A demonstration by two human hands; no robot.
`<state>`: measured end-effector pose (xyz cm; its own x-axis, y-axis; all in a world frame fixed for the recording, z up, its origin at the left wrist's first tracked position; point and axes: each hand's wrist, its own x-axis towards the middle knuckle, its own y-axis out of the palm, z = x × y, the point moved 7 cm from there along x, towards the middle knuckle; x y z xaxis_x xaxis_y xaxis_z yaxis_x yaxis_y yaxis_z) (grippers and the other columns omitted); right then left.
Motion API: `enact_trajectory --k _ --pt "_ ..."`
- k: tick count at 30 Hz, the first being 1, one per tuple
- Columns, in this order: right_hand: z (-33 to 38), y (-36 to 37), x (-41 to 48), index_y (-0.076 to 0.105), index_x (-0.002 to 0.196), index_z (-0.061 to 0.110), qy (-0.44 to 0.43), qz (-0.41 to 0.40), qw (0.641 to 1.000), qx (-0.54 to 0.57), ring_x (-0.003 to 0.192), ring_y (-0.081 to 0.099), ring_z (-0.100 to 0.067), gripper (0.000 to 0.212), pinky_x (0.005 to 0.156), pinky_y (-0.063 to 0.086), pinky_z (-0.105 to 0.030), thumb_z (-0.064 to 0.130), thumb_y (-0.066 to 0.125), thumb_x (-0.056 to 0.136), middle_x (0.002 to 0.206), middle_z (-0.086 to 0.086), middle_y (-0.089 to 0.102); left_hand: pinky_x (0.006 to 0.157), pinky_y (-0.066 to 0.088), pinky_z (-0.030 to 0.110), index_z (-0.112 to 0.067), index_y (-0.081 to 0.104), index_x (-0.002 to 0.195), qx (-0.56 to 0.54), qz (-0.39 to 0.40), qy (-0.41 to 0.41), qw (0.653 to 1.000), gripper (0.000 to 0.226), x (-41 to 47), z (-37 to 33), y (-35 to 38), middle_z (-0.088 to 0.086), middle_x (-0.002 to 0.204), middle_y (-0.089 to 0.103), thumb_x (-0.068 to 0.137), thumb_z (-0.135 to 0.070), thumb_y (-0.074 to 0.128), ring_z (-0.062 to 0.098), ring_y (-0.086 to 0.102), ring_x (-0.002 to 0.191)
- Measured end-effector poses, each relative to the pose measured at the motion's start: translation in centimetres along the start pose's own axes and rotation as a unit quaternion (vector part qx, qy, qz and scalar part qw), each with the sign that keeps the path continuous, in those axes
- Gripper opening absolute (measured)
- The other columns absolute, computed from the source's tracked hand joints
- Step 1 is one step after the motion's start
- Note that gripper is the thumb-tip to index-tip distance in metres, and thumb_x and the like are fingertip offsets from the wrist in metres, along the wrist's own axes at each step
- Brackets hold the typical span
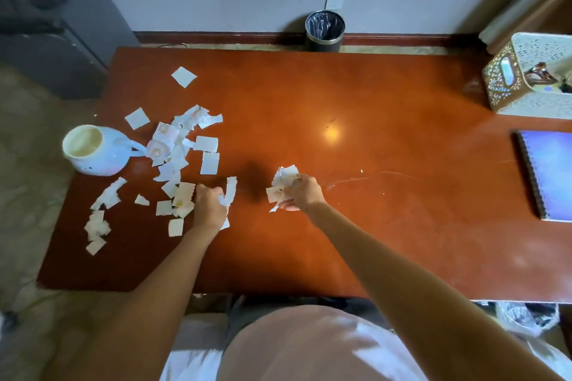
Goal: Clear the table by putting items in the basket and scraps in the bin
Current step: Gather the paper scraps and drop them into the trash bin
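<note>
Several torn white paper scraps (173, 161) lie scattered over the left part of the brown table (356, 219). My left hand (210, 204) is at the right edge of that pile, fingers curled round a few scraps (229, 193). My right hand (301, 193) hovers near the table's middle and grips a crumpled bunch of scraps (283, 181). A white mug (93, 150) stands at the table's left edge. The dark bin (324, 30) sits on the floor beyond the far edge. The patterned basket (532, 80) stands at the far right corner.
A blue spiral notebook (548, 173) lies at the right edge of the table, in front of the basket. A grey cabinet (62, 40) stands at the far left on the floor. A wall socket (334, 0) is above the bin.
</note>
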<state>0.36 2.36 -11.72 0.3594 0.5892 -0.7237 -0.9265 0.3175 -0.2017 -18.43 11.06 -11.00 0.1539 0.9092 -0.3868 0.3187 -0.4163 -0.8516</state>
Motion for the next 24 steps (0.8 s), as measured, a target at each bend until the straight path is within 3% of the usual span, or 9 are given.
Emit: enact_trajectory --k 2,5,9,14,18,21,24 --pt "-0.2 -0.9 0.1 0.048 0.129 0.001 -0.007 0.008 1.000 -0.009 0.052 0.060 -0.018 0.040 0.051 0.056 -0.023 -0.004 0.037 0.091 0.111 -0.027 0.065 0.084 0.054 0.042 0.011 0.062 0.103 -0.029 -0.009 -0.025 0.999 0.022 -0.4 -0.2 0.3 0.027 0.113 0.057 0.083 0.003 0.064 0.038 0.060 0.099" --pt "-0.8 -2.4 0.2 0.046 0.131 0.001 -0.007 0.010 1.000 -0.021 0.051 0.060 -0.017 0.040 0.049 0.055 -0.022 -0.003 0.037 0.092 0.108 -0.026 0.066 0.081 0.053 0.039 0.010 0.062 0.107 -0.052 0.002 -0.047 0.998 0.026 -1.4 -0.9 1.1 0.025 0.112 0.062 0.083 0.000 0.066 0.037 0.060 0.103" --pt "-1.7 -3.3 -0.3 0.050 0.124 -0.002 0.006 0.013 0.999 -0.035 0.052 0.060 -0.017 0.032 0.058 0.057 -0.026 -0.002 0.039 0.093 0.070 -0.010 0.063 0.067 0.045 0.025 0.009 0.062 0.099 -0.064 0.047 -0.031 0.996 0.021 -3.4 -3.0 3.0 0.022 0.106 0.066 0.084 -0.005 0.065 0.033 0.061 0.100" --pt "-2.4 -4.7 -0.2 0.051 0.122 -0.001 0.009 -0.015 0.999 -0.037 0.047 0.061 -0.014 0.033 0.050 0.055 -0.021 -0.005 0.039 0.091 0.094 -0.022 0.066 0.082 0.049 0.037 0.004 0.063 0.092 -0.061 0.036 0.009 0.997 0.016 -4.3 -4.8 4.4 0.020 0.101 0.067 0.081 -0.007 0.068 0.033 0.060 0.100" --pt "-2.9 -4.9 -0.3 0.054 0.118 0.000 0.021 -0.032 0.999 -0.028 0.033 0.057 -0.004 0.031 0.048 0.055 -0.020 -0.005 0.040 0.091 0.100 -0.023 0.067 0.072 0.046 0.027 0.008 0.062 0.094 -0.113 -0.001 -0.005 0.994 0.016 -4.7 -4.5 3.1 0.021 0.105 0.062 0.083 -0.004 0.066 0.033 0.060 0.100" --pt "-2.9 -4.4 -0.3 0.054 0.118 0.000 0.020 -0.033 0.999 -0.028 0.043 0.060 -0.011 0.033 0.047 0.054 -0.019 -0.005 0.038 0.090 0.099 -0.023 0.067 0.071 0.046 0.027 0.008 0.061 0.100 -0.134 -0.026 -0.045 0.990 0.022 -4.8 -2.5 1.2 0.023 0.106 0.065 0.084 -0.005 0.065 0.033 0.063 0.098" --pt "-2.8 -3.2 -0.3 0.053 0.117 0.000 0.020 -0.022 0.999 -0.034 0.051 0.060 -0.016 0.032 0.049 0.054 -0.021 -0.005 0.037 0.089 0.108 -0.025 0.066 0.079 0.048 0.030 0.004 0.055 0.117 -0.127 0.022 -0.080 0.989 0.038 -5.2 -1.1 1.0 0.020 0.121 0.060 0.083 -0.009 0.067 0.031 0.059 0.109"
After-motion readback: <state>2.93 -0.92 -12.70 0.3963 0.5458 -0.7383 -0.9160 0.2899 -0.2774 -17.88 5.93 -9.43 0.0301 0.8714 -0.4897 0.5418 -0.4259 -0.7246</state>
